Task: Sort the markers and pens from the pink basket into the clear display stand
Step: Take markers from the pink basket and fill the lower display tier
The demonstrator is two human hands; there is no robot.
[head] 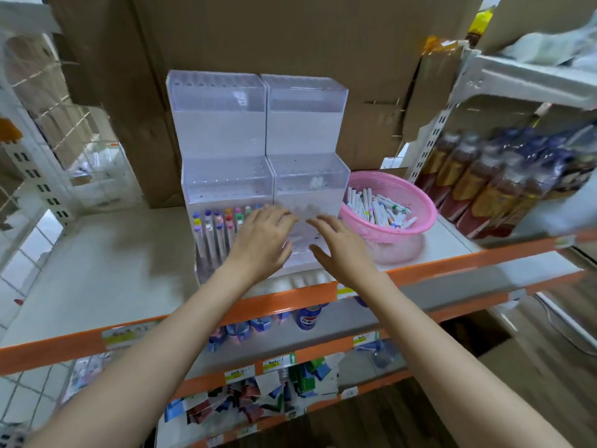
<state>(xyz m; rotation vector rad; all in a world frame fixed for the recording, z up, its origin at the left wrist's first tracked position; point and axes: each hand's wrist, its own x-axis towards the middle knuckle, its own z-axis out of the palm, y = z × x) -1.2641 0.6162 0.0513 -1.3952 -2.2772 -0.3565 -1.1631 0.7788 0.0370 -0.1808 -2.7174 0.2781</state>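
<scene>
Both of your hands are empty. Your left hand (261, 240) and right hand (339, 250) sit side by side at the centre of the frame, fingers spread and straight, over the lowest front tier of the clear display stand (226, 130). Motion blur hides whether the fingertips touch the plastic.

The loose markers (378, 208) lie heaped in the pink basket (403, 185), just right of the stand and touching or nearly touching its side. A small batch of standing markers (213, 227), coloured caps up, fills the lower left compartment. The right compartment and the upper tiers look bare, so most of the sorting is probably ahead.

For the next pick, reach with the right hand, as it is the nearer one to the basket. Take one marker by its barrel and turn it upright. Lower it into a free hole beside those already standing, cap up to match. The left hand could steady the stand if it seems to slide.

The stand sits close to the orange front edge (290, 302) of the white shelf (113, 253), so a forward pull could tip it off. Cardboard boxes (258, 33) crowd in behind it. Wrapped bottles (478, 189) stand at right, past the basket.
</scene>
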